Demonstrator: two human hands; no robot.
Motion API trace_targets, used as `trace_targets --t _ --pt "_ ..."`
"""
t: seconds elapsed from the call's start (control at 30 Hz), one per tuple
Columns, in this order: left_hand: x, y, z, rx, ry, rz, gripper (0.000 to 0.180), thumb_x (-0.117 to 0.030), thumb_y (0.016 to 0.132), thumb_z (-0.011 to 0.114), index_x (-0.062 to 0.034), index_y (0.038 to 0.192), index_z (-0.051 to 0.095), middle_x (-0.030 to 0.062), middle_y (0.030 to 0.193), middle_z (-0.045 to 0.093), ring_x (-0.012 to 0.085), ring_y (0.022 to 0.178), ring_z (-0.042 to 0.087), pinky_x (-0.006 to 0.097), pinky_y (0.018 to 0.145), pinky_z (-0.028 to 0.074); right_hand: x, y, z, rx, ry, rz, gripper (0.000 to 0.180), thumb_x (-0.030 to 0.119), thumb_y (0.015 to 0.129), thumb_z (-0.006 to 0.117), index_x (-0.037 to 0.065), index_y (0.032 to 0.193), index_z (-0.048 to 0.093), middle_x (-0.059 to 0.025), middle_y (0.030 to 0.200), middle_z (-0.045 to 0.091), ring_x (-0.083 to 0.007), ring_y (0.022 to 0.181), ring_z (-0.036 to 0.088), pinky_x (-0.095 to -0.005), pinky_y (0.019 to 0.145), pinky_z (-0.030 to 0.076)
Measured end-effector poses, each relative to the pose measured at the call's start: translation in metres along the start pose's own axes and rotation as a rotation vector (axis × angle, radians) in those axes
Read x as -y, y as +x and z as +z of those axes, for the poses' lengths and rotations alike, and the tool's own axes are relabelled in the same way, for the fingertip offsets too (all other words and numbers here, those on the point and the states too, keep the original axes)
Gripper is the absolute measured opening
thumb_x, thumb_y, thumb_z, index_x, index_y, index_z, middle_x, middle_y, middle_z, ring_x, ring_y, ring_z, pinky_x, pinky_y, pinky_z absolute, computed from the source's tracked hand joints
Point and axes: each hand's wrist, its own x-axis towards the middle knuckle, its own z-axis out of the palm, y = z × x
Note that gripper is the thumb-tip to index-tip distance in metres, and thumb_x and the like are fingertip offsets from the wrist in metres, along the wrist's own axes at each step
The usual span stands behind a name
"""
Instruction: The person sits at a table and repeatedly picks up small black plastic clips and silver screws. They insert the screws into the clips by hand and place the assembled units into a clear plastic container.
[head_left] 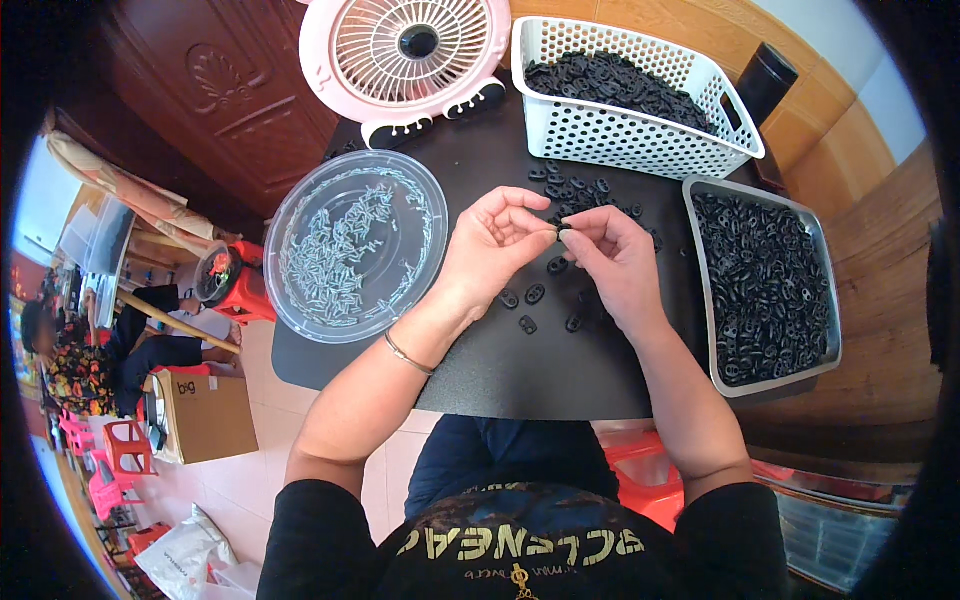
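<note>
My hands meet over the dark table, fingertips pinching a small black plastic piece (pixel 564 228) that looks like part of a cord lock. My left hand (pixel 492 240) grips it between thumb and forefinger, the other fingers curled loosely. From the other side, the thumb and fingertips of my right hand (pixel 622 262) close on the same piece, and they cover much of it. Below and beyond my hands lie loose black cord locks (pixel 535 294), oval with two holes. Left of my left hand, a round clear plastic lid (pixel 395 258) holds many small metal springs (pixel 325 262).
A white perforated basket (pixel 640 140) of black pieces stands at the back right. Further right, a metal tray (pixel 704 285) is filled with cord locks. A pink fan (pixel 318 60) and a black cylinder (pixel 766 84) stand behind. Another person (pixel 75 370) sits at far left, near a cardboard box (pixel 212 420).
</note>
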Motion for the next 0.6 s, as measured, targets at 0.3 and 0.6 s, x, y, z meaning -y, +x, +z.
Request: trace_targets --t 0.3,0.6 --pt "-0.0021 0.0018 -0.0012 -0.050 0.023 -0.143 0.010 -0.009 0.085 0.057 -0.0020 0.093 0.057 0.0024 0.077 0.061 0.0060 0.067 0.055 0.017 0.064 0.044 0.0003 0.0008 0.0004 -0.007 0.078 0.026 0.012 0.005 0.081 0.060 0.000 0.092 0.058 -0.0048 0.079 0.062 -0.0084 0.069 0.058 -0.0211 0.063 0.048" --pt "0.0009 0.0011 -0.0043 0.031 0.076 -0.131 0.011 -0.013 0.085 0.058 -0.0025 0.084 0.059 0.0014 0.072 0.059 0.0058 0.064 0.053 0.018 0.059 0.043 -0.0069 0.0022 0.0016 -0.005 0.059 -0.033 0.011 0.004 0.081 0.060 0.000 0.091 0.059 -0.0051 0.078 0.062 -0.0082 0.069 0.058 -0.0210 0.064 0.048"
